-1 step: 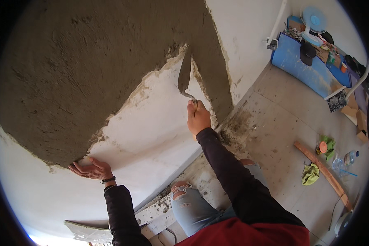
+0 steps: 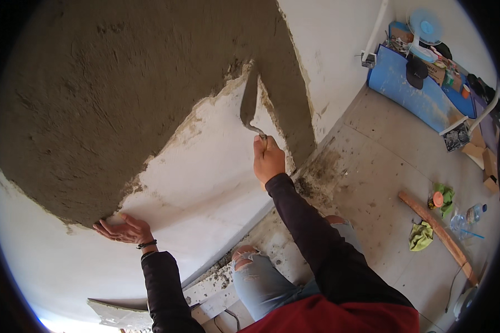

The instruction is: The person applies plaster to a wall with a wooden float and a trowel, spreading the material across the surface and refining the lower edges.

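Observation:
My right hand [image 2: 270, 159] is wrapped round the handle of a pointed trowel [image 2: 250, 100]. Its blade points up the wall, with the tip at the notch where two areas of wet grey-brown mortar [image 2: 111, 100] meet. Below that notch lies a bare white patch of wall [image 2: 205, 155], edged by rough mortar. My left hand [image 2: 125, 228] rests on the wall with fingers stretched out, at the lower edge of the mortar; it holds nothing. A dark band circles the left wrist.
Mortar crumbs [image 2: 316, 180] litter the floor along the wall's foot. To the right lie a wooden strip [image 2: 441, 236], a green cloth [image 2: 421, 236] and plastic bottles [image 2: 475, 213]. A rolled blue mat [image 2: 414, 80] and a fan [image 2: 426, 26] stand farther off. A mortar-smeared board [image 2: 119, 314] is at lower left.

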Demonstrator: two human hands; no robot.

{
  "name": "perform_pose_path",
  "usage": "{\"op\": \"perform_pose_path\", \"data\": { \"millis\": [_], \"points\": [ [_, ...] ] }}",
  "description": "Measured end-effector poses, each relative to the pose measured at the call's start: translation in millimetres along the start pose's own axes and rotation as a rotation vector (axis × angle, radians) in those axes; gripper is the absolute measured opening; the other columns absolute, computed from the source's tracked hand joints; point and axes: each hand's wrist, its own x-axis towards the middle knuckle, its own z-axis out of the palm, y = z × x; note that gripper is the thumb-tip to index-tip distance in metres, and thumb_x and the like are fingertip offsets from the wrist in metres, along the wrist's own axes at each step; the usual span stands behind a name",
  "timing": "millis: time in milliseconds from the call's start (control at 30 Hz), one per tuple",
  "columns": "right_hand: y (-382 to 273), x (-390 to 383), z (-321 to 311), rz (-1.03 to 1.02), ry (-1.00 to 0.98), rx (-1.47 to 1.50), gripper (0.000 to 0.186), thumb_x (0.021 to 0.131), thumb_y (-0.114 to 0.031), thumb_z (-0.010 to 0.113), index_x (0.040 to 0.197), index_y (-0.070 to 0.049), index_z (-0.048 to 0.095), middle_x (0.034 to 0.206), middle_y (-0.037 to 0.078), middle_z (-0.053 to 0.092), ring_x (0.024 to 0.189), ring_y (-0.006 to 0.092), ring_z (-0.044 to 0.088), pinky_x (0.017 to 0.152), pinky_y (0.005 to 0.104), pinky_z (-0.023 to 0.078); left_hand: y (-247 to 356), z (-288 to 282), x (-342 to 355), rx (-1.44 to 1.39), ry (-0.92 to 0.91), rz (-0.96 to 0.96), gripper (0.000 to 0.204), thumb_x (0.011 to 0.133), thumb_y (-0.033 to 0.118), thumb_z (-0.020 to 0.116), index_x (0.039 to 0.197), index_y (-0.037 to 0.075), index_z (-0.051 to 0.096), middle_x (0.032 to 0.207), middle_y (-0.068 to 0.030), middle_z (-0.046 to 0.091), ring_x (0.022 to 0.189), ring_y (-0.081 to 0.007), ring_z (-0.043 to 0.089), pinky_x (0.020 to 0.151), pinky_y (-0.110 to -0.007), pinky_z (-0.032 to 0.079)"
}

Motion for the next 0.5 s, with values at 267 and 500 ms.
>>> {"op": "perform_pose_path", "data": {
  "millis": [267,500],
  "points": [
    [-0.6,-1.7,-3.6,0.070,-0.054,0.022,0.042,0.098,-0.040,0.046,0.085,-0.001,0.052,0.078,0.024,0.060,0.079,0.0459,0.057,0.069,0.0498,0.046,-0.1,-2.4,2.0,-0.007,-0.005,0.021,0.069,0.098,0.054,0.031,0.139,-0.002,0.028,0.146,-0.0224,0.028,0.138,-0.0415,0.023,0.110,-0.056,0.023],
    [-32.5,30.2,-4.6,-0.061,-0.028,0.014,0.041,0.095,-0.040,0.049,0.084,0.000,0.052,0.075,0.025,0.061,0.075,0.0468,0.059,0.066,0.0525,0.047,-3.7,0.9,-1.5,0.008,-0.011,0.012,0.069,0.097,0.054,0.031,0.139,-0.001,0.028,0.147,-0.0218,0.026,0.138,-0.0412,0.023,0.110,-0.057,0.023]
  ]
}}
